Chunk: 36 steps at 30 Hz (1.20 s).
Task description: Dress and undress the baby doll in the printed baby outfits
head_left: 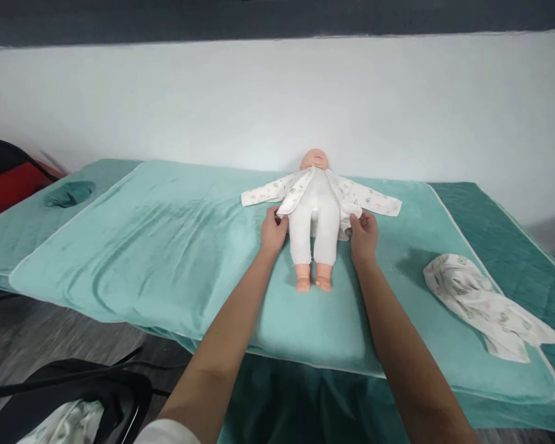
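A baby doll (314, 197) with a white cloth body lies on its back, its feet towards me. It wears a white printed baby jacket (374, 200), open at the front, with both sleeves spread out to the sides. My left hand (272, 231) pinches the lower edge of the jacket's left front panel beside the doll's hip. On the other side, my right hand (364, 236) is closed on the jacket's lower right edge. The fingertips of both hands are partly hidden by the cloth.
A light green cover (157, 246) lies over the darker green bed (467, 200), which has a face hole at the left. Crumpled printed baby clothing (481, 302) rests at the right. A black chair (115, 394) with printed cloth stands at lower left. Behind is a white wall (189, 105).
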Available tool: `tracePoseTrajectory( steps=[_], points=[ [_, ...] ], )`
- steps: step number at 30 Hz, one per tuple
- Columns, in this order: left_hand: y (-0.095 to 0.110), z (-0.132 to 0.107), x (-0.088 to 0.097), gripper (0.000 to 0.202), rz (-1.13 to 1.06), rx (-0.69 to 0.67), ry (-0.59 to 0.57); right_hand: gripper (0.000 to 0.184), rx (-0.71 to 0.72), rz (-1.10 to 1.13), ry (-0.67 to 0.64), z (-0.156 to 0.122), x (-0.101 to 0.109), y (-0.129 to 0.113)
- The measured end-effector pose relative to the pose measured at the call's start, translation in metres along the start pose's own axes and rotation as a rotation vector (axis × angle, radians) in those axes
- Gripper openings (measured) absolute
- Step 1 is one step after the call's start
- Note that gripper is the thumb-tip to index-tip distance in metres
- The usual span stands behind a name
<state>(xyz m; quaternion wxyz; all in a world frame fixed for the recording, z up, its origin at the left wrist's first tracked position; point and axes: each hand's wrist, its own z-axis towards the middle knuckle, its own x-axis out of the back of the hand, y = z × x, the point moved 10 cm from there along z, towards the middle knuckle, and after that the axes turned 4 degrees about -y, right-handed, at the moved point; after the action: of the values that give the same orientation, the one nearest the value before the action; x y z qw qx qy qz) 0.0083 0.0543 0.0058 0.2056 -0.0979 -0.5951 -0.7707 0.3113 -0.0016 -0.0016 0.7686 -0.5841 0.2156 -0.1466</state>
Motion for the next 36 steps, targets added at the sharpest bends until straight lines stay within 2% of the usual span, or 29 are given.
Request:
tracePoseTrajectory(
  steps=[3,8,12,16,18,20,22,24,26,27,29,31,32,34,36],
  points=[
    [0.001,-0.004,0.001,0.032,-0.052,-0.014,-0.007,0.051,0.036,-0.058,0.006,-0.001,0.002,-0.001],
    [0.001,-0.011,0.004,0.037,-0.117,-0.006,0.0,0.045,0.073,-0.231,0.014,-0.016,0.008,-0.012],
    [0.0,-0.015,0.01,0.034,-0.128,0.012,0.051,0.038,0.102,-0.355,-0.014,-0.048,0.016,-0.024],
    [-0.001,-0.014,0.011,0.03,-0.133,-0.003,0.055,0.038,0.221,-0.502,-0.157,-0.084,0.03,-0.053],
    [-0.003,-0.014,0.01,0.031,-0.151,-0.007,0.058,0.04,0.297,-0.633,-0.191,-0.094,0.051,-0.075],
    [-0.005,-0.015,0.012,0.032,-0.159,-0.015,0.076,0.045,0.406,-0.991,-0.181,-0.096,0.08,-0.098],
    [-0.004,-0.018,0.016,0.033,-0.142,-0.025,0.101,0.055,0.422,-1.269,-0.133,-0.09,0.12,-0.111],
    [-0.004,-0.024,0.021,0.034,-0.137,-0.024,0.119,0.072,0.304,-1.423,-0.044,-0.075,0.17,-0.114],
    [-0.01,-0.031,0.027,0.031,-0.19,0.035,0.136,0.079,0.047,-1.474,-0.114,-0.059,0.207,-0.095],
    [-0.015,-0.035,0.03,0.028,-0.226,0.083,0.145,0.075,-0.026,-1.47,-0.159,-0.054,0.215,-0.089],
    [-0.022,-0.044,0.035,0.023,-0.269,0.18,0.164,0.062,-0.072,-1.372,-0.238,-0.048,0.209,-0.088],
    [-0.021,-0.055,0.041,0.021,-0.28,0.239,0.16,0.052,-0.09,-1.152,-0.33,-0.049,0.179,-0.096],
    [-0.016,-0.06,0.044,0.022,-0.292,0.246,0.144,0.051,-0.16,-1.034,-0.383,-0.052,0.16,-0.098],
    [0.003,-0.071,0.05,0.025,-0.342,0.24,0.087,0.052,-0.27,-0.761,-0.565,-0.068,0.106,-0.108],
    [0.035,-0.081,0.054,0.028,-0.392,0.19,-0.027,0.053,-0.39,-0.474,-0.66,-0.085,0.054,-0.123]
  ],
)
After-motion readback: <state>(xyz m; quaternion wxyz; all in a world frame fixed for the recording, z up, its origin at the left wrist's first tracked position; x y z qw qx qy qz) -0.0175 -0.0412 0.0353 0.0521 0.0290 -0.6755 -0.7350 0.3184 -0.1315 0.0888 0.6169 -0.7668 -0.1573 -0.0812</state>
